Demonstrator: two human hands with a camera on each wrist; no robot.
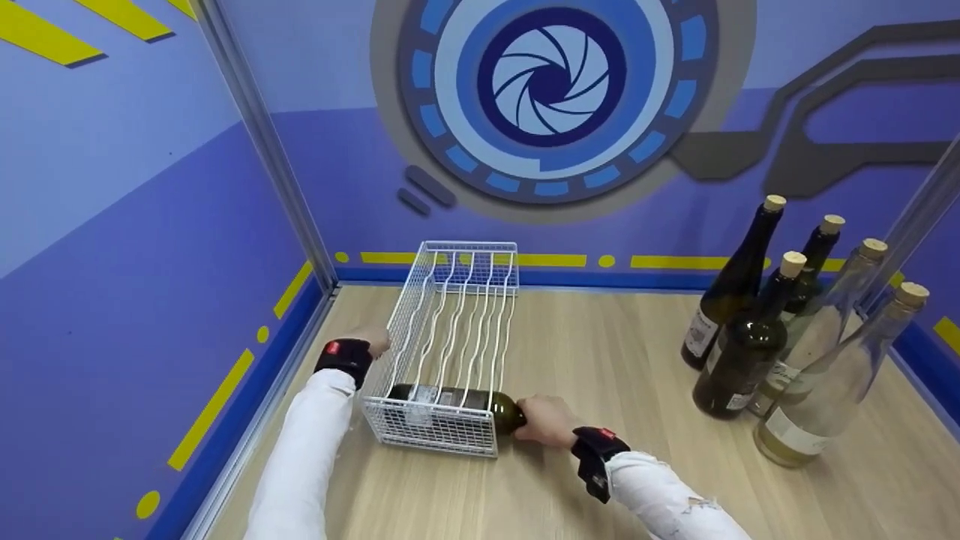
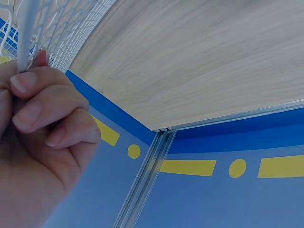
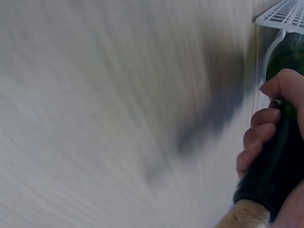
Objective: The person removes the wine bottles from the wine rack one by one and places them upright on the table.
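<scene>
A white wire bottle rack [image 1: 457,429] with wavy bars stands left of the middle of the table. In its nearest slot lies a dark green wine bottle [image 1: 508,414] on its side, its neck pointing right. My right hand [image 1: 547,421] grips the bottle's neck, and in the right wrist view the cork [image 3: 244,216] sticks out below the palm. On the rack's left side, my left hand [image 1: 377,339] holds the top wire; the left wrist view shows its fingers [image 2: 42,107] curled there.
To the right stand several corked bottles: dark ones [image 1: 742,352] at the left of the group and clear ones [image 1: 799,431] at the right. Blue printed panels [image 1: 322,187] wall the wooden table [image 1: 600,337] at the back and both sides.
</scene>
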